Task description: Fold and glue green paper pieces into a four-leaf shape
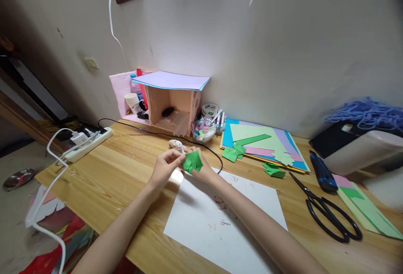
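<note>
A folded piece of green paper is held up above the white sheet's far left corner. My left hand pinches its left edge between thumb and fingers. My right hand is closed at the paper's right side and back, its fingers partly hidden by the paper. Just beyond my fingers is a small white object with a narrow tip, perhaps a glue tool; whether a hand touches it I cannot tell. The white sheet, marked with coloured smudges, lies under my right forearm.
Stacked coloured paper, folded green pieces and black scissors lie to the right, near a utility knife. A cardboard box and a pen container stand behind. A black cord crosses the table from the power strip.
</note>
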`<state>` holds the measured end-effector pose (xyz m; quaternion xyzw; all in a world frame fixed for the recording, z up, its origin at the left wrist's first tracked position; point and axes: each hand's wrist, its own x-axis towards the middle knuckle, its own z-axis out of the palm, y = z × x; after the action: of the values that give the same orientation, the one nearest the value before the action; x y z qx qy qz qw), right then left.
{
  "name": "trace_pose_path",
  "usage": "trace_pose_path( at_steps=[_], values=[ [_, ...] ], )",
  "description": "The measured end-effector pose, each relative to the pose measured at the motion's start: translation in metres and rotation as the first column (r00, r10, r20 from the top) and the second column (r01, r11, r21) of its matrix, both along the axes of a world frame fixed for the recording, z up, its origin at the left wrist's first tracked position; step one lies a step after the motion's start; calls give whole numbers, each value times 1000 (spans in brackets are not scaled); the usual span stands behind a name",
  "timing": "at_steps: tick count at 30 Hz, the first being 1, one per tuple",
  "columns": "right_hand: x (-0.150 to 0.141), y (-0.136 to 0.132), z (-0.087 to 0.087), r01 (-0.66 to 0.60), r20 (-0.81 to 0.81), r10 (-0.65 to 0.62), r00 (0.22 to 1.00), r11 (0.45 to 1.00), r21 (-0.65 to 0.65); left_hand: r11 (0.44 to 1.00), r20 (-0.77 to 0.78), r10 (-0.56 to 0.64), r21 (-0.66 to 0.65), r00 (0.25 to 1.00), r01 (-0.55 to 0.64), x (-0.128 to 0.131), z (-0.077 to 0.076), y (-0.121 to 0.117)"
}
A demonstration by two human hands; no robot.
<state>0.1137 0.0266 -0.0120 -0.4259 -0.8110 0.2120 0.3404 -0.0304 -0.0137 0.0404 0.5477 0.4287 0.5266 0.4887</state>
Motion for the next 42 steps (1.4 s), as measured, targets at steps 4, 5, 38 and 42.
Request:
trace_pose_path(
  at_steps=[4, 5, 38, 42],
  values=[
    [40, -27, 0, 84, -215, -109, 971, 989, -122, 988, -12, -101, -116, 995, 99, 15, -5, -8],
    [48, -32, -1, 60, -311, -128, 942, 974, -218, 983, -18, -107, -149, 994, 103, 17, -7, -10],
    [65, -36, -13, -297, -598, -229, 768, 700, -650, 938, -134, -138, -336, 981, 86, 30, -33, -4],
    [62, -38, -13, -276, -594, -236, 769, 715, -642, 930, -172, -210, -337, 962, 143, 28, -38, -4]
  ],
)
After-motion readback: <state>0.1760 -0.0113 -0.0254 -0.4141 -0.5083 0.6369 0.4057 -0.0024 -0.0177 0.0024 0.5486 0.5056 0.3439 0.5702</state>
